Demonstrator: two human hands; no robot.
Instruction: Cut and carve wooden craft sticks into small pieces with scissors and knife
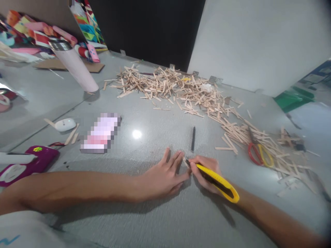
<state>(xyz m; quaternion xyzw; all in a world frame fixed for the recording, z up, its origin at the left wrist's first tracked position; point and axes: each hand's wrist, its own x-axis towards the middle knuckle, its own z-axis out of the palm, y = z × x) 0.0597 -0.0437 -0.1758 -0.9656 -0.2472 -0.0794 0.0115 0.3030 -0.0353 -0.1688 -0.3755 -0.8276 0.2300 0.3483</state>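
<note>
Cutter [218,182], yellow-framed with a dark inset, held in the right hand [205,168]; grip clenched round its front part, blade end pointing at the left hand's fingertips, low and close to the grey surface [144,224]. Left hand [165,175], palm down on the surface, fingers extended and spread, grip released; whether anything lies beneath its fingertips cannot be told.

Slim dark rod [193,137], one, lying just beyond the right hand, apart from it. Wooden sticks [165,84], flat and pale, a large loose heap along the far side, trailing down to the right. Scissors [260,155], one pair, one handle loop red and the other yellow, among the sticks at right.

Phone-like item [100,132], pixelated, lying beyond the left forearm. Mouse [65,124], white, farther left, a few loose sticks near it. Purple object [43,160], at the left edge, a white piece across part of it. Bottle [77,69], pale pink with metallic top, upright at the far left, leaning in the view. Cardboard [97,67], brown, flat behind the bottle. Coloured materials [38,29], assorted, piled at upper left. Green object [294,98], partly seen at far right, details blurred.
</note>
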